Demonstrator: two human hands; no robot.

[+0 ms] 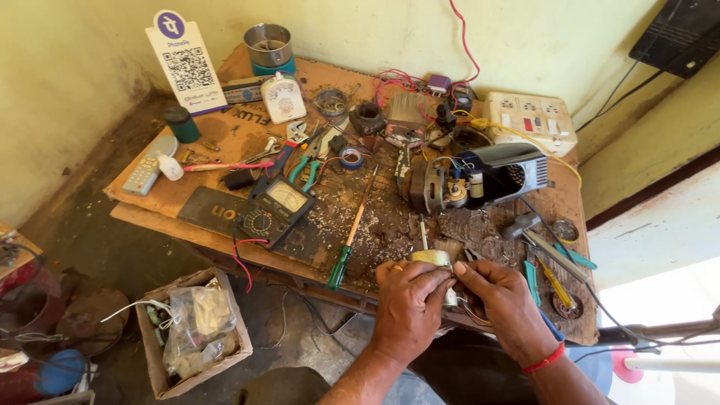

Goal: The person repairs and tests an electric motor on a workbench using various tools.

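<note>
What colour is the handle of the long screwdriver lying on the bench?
Green, on the long thin screwdriver with an orange shaft; the head view shows it, left of the hands.

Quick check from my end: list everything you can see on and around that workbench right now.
screwdriver: 1, green handle, bench front
multimeter: 1, black, bench centre-left
motor: 1, grey-black, bench right
socket board: 1, cream, back right
remote control: 1, grey, left edge
tape roll: 1, blue, centre
metal cup: 1, steel, back
cardboard box: 1, brown, floor left
small part: 1, pale, between both hands
left hand: pinching it
right hand: red wristband, pinching it
</note>
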